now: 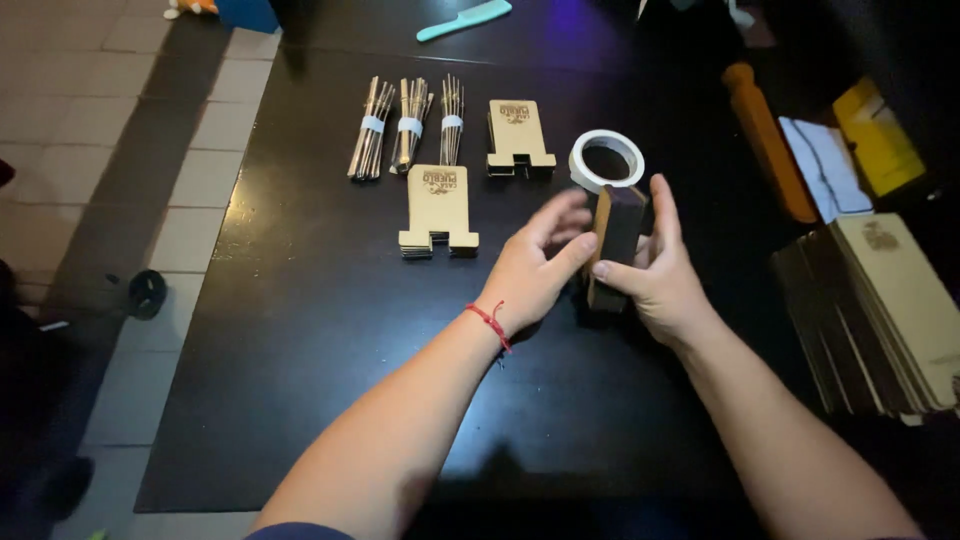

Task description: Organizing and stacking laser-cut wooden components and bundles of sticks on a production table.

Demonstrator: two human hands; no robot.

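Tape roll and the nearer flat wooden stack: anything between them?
Only bare dark table between the tape roll and that stack, per the head view.

floor: pale tiles (80, 120) | furniture: dark table (330, 350) | light: dim

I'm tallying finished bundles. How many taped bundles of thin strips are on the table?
3, side by side at the table's far left: left bundle, middle bundle, right bundle. None looks hidden.

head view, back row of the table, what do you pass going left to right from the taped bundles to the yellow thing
Three taped bundles of thin strips → small stack of wooden cutouts → roll of white tape → orange wooden handle → white paper → yellow box.
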